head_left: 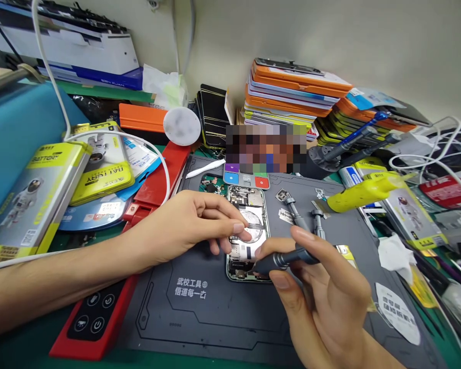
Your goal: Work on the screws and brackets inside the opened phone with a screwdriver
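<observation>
An opened phone (257, 238) lies face up on a grey work mat (230, 318), with its inner parts and a round silvery disc showing. My left hand (200, 220) is over the phone's left side, thumb and fingers pinched together. Whatever is between those fingertips is hidden or too small to name; a thin dark strip shows just beside them. A dark grey screwdriver (282, 260) is in my right hand (322, 287), tilted over the phone's lower end. Its tip is by the phone's lower right, and I cannot tell whether it touches. Two more grey screwdrivers (297, 215) lie behind that hand.
Left of the mat runs a red lamp stand (159, 179) with a white cable, beside yellow battery boxes (34, 200). A yellow bottle (359, 192) lies at right, near a tool holder (325, 159). Stacked orange boxes (292, 92) stand against the wall. A white spudger (205, 168) lies behind the phone.
</observation>
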Motion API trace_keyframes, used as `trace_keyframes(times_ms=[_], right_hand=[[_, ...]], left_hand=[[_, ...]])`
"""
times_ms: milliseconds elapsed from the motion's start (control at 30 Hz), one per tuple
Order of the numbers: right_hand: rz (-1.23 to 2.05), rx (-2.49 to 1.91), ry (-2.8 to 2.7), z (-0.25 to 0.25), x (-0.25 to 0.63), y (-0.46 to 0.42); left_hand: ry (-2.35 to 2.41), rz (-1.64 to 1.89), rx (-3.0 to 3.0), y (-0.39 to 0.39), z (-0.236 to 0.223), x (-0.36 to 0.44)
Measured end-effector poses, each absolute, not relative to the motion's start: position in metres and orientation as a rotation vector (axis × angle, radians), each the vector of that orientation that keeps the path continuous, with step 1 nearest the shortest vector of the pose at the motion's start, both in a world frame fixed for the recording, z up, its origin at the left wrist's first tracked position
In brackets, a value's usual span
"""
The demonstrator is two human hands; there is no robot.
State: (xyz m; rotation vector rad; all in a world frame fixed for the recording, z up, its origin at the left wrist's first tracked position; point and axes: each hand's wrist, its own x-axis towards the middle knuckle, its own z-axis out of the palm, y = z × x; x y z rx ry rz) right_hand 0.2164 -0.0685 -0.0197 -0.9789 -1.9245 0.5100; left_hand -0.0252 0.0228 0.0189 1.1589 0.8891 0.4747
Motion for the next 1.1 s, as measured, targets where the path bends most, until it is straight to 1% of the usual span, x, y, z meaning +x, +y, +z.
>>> trace_keyframes(times_ms=[300, 567, 700, 833, 1100], right_hand=[[0.560, -0.892, -1.975, -0.015, 0.215, -0.066], [0.313, -0.751, -2.156, 0.004, 0.206, -0.049], [0.310, -0.748, -2.180, 0.008, 0.206, -0.051], [0.321, -0.773, -2.196, 0.010, 0.207, -0.055], [0.240, -0.745, -2.209, 0.010, 0.207, -0.056]], left_hand=[[0.855, 0.494, 1.138, 0.024, 0.017, -0.027], [0.788, 0.523, 1.103, 0.022, 0.014, -0.026], [0.778, 0.572, 1.100, 0.022, 0.014, -0.024], [0.798, 0.534, 1.135, 0.023, 0.014, -0.025], [0.825, 0.517, 1.150, 0.023, 0.015, -0.027]])
